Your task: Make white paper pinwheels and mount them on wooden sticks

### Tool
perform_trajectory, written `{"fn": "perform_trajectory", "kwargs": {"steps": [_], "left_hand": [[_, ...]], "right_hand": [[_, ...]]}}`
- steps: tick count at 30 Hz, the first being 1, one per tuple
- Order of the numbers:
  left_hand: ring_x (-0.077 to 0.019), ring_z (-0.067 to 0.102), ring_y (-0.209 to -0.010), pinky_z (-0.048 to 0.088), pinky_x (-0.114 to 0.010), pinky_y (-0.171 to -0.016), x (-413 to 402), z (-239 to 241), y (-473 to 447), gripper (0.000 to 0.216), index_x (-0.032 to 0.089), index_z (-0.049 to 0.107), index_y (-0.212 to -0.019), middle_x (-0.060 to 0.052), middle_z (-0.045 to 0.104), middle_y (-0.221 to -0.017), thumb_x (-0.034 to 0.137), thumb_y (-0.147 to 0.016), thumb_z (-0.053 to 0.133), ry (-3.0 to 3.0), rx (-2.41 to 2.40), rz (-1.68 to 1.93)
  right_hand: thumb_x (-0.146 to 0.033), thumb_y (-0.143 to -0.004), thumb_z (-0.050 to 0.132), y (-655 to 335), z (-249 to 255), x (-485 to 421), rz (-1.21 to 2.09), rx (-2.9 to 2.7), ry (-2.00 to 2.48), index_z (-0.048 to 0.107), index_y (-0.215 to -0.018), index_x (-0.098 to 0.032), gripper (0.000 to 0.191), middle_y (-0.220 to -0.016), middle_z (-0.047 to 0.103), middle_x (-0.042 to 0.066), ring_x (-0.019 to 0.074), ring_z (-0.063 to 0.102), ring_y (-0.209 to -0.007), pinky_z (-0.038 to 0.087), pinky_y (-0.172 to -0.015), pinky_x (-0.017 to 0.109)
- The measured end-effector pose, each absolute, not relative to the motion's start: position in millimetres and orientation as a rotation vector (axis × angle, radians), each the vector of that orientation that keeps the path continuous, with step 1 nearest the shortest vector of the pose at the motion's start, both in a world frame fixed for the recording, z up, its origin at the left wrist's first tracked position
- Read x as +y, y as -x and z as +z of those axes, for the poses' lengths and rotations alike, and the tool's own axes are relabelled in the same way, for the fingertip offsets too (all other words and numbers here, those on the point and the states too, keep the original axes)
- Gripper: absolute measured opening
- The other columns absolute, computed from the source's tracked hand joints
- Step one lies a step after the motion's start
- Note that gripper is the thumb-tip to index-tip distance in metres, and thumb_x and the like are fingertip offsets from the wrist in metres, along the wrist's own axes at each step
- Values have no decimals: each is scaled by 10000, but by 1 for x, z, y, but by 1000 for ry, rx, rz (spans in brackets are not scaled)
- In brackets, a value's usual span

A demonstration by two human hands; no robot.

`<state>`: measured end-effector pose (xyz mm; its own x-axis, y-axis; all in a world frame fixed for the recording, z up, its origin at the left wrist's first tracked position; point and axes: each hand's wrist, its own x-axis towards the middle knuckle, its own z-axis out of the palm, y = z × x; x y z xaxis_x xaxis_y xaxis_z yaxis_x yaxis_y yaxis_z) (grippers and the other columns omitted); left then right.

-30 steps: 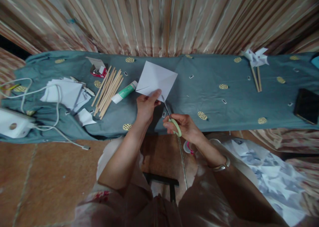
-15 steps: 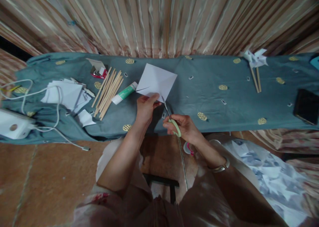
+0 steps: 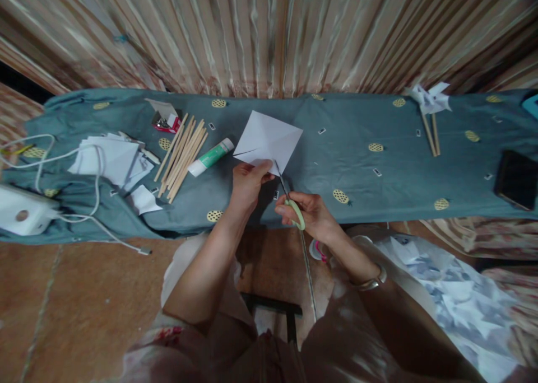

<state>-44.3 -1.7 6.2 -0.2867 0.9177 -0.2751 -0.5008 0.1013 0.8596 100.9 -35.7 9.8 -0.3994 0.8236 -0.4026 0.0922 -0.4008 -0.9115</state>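
A square sheet of white paper (image 3: 273, 136) is pinched along its near edge by my left hand (image 3: 249, 184), thumb on top. One slit runs inward from the paper's left corner. My right hand (image 3: 309, 212) grips a pair of scissors (image 3: 299, 216) with light green handles. Their blades reach into the paper at its near corner, just right of my left thumb. To the left of the paper lies a white and green tube (image 3: 211, 157), close to its left corner but apart from it.
Left of the tube are wooden sticks (image 3: 182, 159), an open red box (image 3: 166, 118), stacked white papers (image 3: 109, 159) and a white power strip (image 3: 25, 209) with cables. Rightward lie a paper pinwheel (image 3: 432, 98) on sticks and a dark phone (image 3: 516, 178). A bag of paper pieces (image 3: 458, 293) stands below.
The paper has shifted slightly to the right and nearer, with my left hand moving along. My right hand and the scissors have barely moved.
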Motion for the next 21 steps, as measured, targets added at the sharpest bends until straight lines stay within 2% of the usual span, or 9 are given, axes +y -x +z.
{"fn": "perform_trajectory", "kwargs": {"steps": [5, 11, 21], "left_hand": [[-82, 575, -531, 489, -192, -517, -3, 6, 43, 193, 146, 670, -633, 21, 648, -617, 222, -519, 806, -518, 1151, 1482], [-80, 569, -514, 492, -188, -502, -2, 4, 42, 194, 133, 660, -598, 24, 634, -579, 216, -501, 806, -512, 1132, 1484], [-86, 582, -530, 492, -196, -507, -4, 5, 39, 178, 154, 686, -637, 24, 664, -625, 219, -506, 788, -517, 1154, 1464]], "right_hand": [[-484, -607, 827, -103, 9, -35, 1831, -1324, 1282, 675, -745, -183, 364, -525, 604, -44, 83, 540, -486, 439, -487, 199], [-528, -615, 807, -104, 9, -35, 1805, -1369, 1307, 666, -744, -183, 395, -526, 592, -42, 85, 523, -483, 422, -483, 210], [-550, -638, 791, -105, 3, -34, 1809, -1373, 1277, 664, -750, -189, 399, -542, 597, -33, 91, 523, -496, 410, -485, 212]]}}
